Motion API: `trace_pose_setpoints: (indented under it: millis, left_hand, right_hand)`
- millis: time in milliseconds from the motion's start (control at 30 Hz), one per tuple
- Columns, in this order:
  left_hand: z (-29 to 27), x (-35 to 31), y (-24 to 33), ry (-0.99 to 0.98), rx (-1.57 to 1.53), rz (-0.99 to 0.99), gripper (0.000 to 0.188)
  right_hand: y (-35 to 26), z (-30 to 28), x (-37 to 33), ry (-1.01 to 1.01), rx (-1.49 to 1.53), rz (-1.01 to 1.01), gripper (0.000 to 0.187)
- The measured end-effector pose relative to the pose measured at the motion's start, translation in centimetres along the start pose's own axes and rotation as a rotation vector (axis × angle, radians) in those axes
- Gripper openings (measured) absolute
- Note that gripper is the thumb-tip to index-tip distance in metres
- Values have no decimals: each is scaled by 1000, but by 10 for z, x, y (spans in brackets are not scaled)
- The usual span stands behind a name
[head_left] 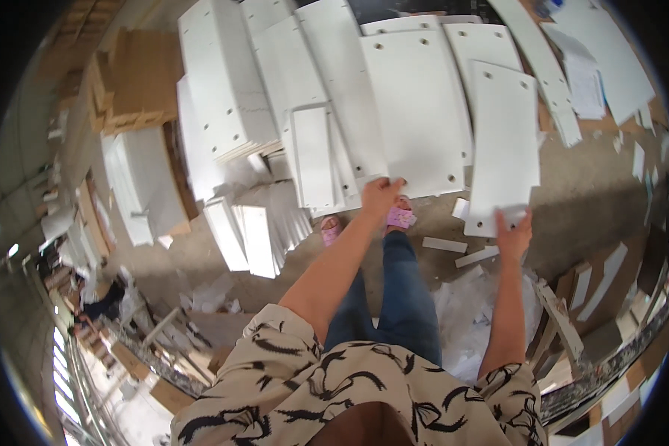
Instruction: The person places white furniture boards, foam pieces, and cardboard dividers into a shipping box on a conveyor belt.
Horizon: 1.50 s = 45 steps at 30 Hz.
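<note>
My right hand (513, 236) grips the near end of a narrow white panel (502, 141) with holes in its corners. This panel lies at a slant, its far part overlapping another white panel (490, 46). To the left is a large white panel (416, 104), also with corner holes, on top of others. At its near left corner, my left hand (381, 195) is closed on the edge, fingers curled and partly hidden. Beside that hand, a small white rectangular board (313, 157) rests on longer white boards (342, 82).
Stacked white boards (215, 82) and brown cartons (143, 78) stand at left. Upright white pieces (259, 241) lean on the floor nearby. White offcuts (444, 244) and crumpled plastic sheeting (468, 312) lie near my legs. Papers (586, 89) lie at far right.
</note>
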<state>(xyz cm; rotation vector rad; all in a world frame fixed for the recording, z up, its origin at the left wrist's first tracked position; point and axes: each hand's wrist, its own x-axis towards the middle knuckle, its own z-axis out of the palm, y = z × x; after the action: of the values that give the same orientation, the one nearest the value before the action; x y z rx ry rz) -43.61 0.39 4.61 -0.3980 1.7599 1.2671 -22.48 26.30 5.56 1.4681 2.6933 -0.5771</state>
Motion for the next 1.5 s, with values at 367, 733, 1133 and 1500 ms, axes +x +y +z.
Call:
trace_pose_setpoints:
  millis: [367, 733, 1133, 1500]
  left_hand:
    - [-23, -41, 29, 23, -253, 56, 45]
    - [-103, -142, 17, 80, 225, 337, 45]
    - [-132, -151, -69, 232, 19, 266, 46]
    - [-185, -4, -123, 687, 417, 83, 95]
  right_hand:
    - [-42, -17, -1, 37, 452, 396, 53]
    - [-195, -18, -108, -249, 1210, 546, 50]
    - [-239, 41, -165, -506, 786, 330, 43]
    - [-242, 72, -100, -350, 255, -76, 48]
